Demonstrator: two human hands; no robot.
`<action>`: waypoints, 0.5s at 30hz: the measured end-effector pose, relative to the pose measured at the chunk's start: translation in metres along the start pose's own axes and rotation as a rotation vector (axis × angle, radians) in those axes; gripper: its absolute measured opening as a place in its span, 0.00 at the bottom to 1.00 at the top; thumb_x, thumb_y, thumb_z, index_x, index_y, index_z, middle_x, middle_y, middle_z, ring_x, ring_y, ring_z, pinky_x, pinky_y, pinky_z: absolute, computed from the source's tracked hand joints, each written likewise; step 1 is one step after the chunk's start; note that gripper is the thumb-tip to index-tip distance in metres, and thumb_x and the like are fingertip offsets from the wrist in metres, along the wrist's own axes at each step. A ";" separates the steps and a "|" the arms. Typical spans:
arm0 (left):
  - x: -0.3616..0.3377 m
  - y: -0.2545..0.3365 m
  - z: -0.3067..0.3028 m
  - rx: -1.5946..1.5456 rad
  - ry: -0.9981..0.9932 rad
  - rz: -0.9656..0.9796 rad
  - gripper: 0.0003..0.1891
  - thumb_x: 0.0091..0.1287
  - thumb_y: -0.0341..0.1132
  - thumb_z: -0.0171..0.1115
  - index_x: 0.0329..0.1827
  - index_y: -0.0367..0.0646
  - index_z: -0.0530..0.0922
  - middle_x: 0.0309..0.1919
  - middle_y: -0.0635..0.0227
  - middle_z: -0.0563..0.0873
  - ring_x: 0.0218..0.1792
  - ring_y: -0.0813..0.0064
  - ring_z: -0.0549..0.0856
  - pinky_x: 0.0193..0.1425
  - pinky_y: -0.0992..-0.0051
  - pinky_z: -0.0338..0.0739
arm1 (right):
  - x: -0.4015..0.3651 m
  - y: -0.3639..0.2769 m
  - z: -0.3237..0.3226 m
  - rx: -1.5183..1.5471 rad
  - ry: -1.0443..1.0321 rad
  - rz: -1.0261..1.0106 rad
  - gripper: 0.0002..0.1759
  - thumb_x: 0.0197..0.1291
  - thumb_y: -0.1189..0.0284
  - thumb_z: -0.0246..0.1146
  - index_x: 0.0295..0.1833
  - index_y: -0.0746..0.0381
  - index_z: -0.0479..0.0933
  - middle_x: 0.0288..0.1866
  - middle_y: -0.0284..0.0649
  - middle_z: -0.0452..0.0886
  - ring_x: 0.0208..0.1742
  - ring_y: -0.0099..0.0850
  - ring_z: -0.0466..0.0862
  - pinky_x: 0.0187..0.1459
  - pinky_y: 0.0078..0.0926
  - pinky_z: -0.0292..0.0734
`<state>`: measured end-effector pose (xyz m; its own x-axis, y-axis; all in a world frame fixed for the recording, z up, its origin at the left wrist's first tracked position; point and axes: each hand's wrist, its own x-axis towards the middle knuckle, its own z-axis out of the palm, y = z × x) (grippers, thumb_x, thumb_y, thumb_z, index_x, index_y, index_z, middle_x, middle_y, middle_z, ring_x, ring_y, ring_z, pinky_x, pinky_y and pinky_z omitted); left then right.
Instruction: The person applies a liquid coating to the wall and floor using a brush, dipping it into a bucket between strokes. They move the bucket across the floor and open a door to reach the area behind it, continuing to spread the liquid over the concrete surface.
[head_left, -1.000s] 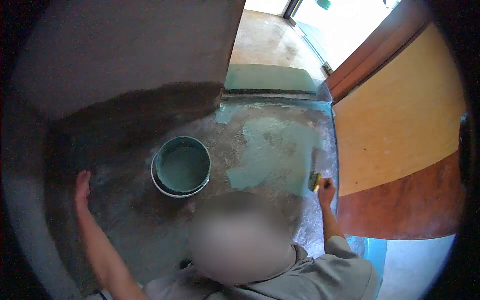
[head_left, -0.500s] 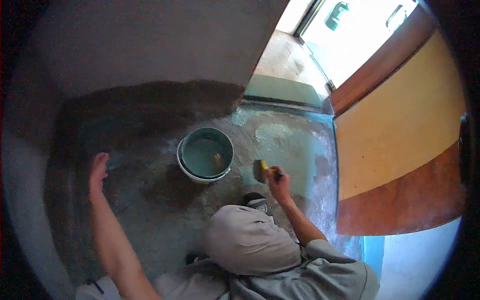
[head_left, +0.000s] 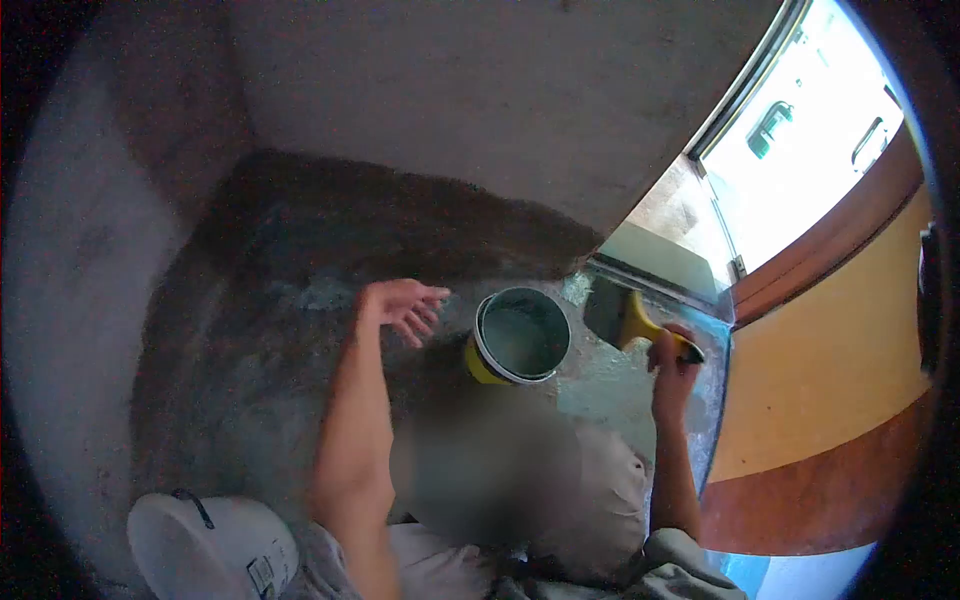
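Observation:
My right hand grips the yellow handle of a wide paint brush. Its dark, broad bristles point left over the floor near the door sill, right of the bucket. A bucket of grey-green liquid stands on the floor in front of me, yellow on the outside. Just left of its rim is my left hand, empty, with fingers apart and reaching towards the bucket. Pale green coating covers the floor beneath the brush.
A white bucket lies tilted at lower left. Dark damp-looking coating runs along the wall base. A wooden door stands at right, beside a raised sill and bright doorway. My knees are low in the middle, partly blurred.
The view has swung left, bringing the white bucket in. My left hand has moved in beside the bucket. The brush has moved away from my foot, towards the sill.

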<state>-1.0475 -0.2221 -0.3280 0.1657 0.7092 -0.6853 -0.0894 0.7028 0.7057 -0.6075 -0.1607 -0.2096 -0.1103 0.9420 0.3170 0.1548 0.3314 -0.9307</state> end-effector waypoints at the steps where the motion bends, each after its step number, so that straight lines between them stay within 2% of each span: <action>1: -0.001 0.011 0.014 0.047 -0.038 -0.037 0.44 0.64 0.59 0.66 0.74 0.38 0.62 0.67 0.44 0.70 0.55 0.47 0.82 0.46 0.47 0.85 | 0.002 -0.003 0.013 -0.048 -0.080 0.006 0.11 0.69 0.65 0.63 0.48 0.62 0.78 0.28 0.30 0.77 0.27 0.16 0.71 0.27 0.17 0.66; 2: 0.000 0.021 0.026 0.094 -0.076 -0.073 0.47 0.63 0.60 0.66 0.76 0.38 0.59 0.69 0.41 0.67 0.58 0.46 0.82 0.47 0.46 0.84 | 0.003 -0.005 0.028 -0.096 -0.159 0.010 0.12 0.69 0.65 0.63 0.48 0.62 0.78 0.27 0.30 0.77 0.27 0.16 0.72 0.27 0.17 0.66; 5: 0.003 0.035 0.054 0.251 -0.109 -0.045 0.48 0.62 0.61 0.66 0.76 0.37 0.59 0.71 0.40 0.66 0.54 0.45 0.84 0.45 0.48 0.85 | -0.001 0.003 0.064 -0.279 -0.284 -0.068 0.14 0.69 0.63 0.64 0.48 0.63 0.79 0.27 0.32 0.79 0.27 0.18 0.75 0.29 0.17 0.69; 8: 0.014 0.037 0.072 0.349 -0.062 -0.099 0.44 0.64 0.59 0.64 0.74 0.37 0.61 0.68 0.44 0.71 0.55 0.43 0.82 0.44 0.47 0.87 | -0.007 0.017 0.082 -0.406 -0.316 -0.128 0.15 0.68 0.62 0.64 0.47 0.65 0.79 0.27 0.34 0.81 0.28 0.20 0.77 0.31 0.20 0.71; 11: 0.026 0.029 0.078 0.488 -0.048 -0.102 0.44 0.61 0.60 0.66 0.72 0.37 0.65 0.59 0.42 0.79 0.42 0.52 0.89 0.41 0.55 0.86 | -0.013 0.028 0.086 -0.413 -0.295 -0.113 0.16 0.68 0.62 0.64 0.47 0.65 0.79 0.28 0.35 0.82 0.29 0.21 0.78 0.32 0.22 0.73; 12: 0.052 0.016 0.078 0.481 0.008 -0.155 0.33 0.61 0.52 0.66 0.65 0.39 0.74 0.50 0.48 0.85 0.37 0.56 0.89 0.39 0.58 0.86 | -0.014 0.030 0.085 -0.401 -0.290 -0.105 0.16 0.68 0.62 0.63 0.47 0.65 0.79 0.28 0.36 0.82 0.29 0.21 0.78 0.33 0.22 0.73; 15: 0.048 0.010 0.087 0.477 0.144 -0.109 0.21 0.61 0.44 0.64 0.53 0.43 0.83 0.45 0.52 0.87 0.35 0.59 0.89 0.39 0.61 0.85 | -0.019 0.029 0.090 -0.382 -0.274 -0.027 0.14 0.68 0.64 0.64 0.46 0.67 0.80 0.35 0.42 0.85 0.38 0.22 0.80 0.41 0.25 0.75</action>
<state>-0.9553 -0.1862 -0.3383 0.0091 0.6575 -0.7534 0.3850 0.6931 0.6095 -0.6895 -0.1740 -0.2592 -0.3665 0.9010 0.2322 0.4931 0.3997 -0.7727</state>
